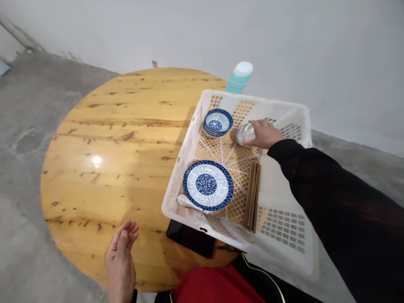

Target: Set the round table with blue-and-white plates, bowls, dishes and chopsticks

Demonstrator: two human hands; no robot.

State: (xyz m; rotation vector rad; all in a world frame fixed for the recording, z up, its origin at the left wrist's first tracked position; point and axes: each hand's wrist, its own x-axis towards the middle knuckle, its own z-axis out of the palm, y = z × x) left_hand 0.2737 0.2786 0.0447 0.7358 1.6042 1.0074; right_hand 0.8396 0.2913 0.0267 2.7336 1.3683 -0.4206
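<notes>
The white plastic lattice basket (240, 105) rests on the wooden table and overhangs its edge on the right side. It contains the following items:

- A stack of blue-and-white bowls (218, 122) near the far wall of the basket.
- A blue-and-white plate (208, 185) lying flat near the front corner.
- A white ceramic spoon (186, 201), partly under the plate's rim.
- A bundle of wooden chopsticks (251, 195), lying beside the plate.
- A translucent small bowl (245, 134), tilted, between the stacked bowls and the basket's right wall.

The right hand (264, 134) reaches in palm down from a black sleeve (315, 198) and grasps the translucent small bowl from above. The left hand (120, 256) is released and holds nothing. Its fingers are open and slightly curled, near the table's near edge.

The round wooden table (107, 168) has a glossy, knotty top. A black phone (191, 238) lies on it, touching the basket's near edge. A teal-and-white bottle (240, 77) stands just behind the basket. The table stands on a concrete floor (38, 92) beside a white wall (284, 42).
</notes>
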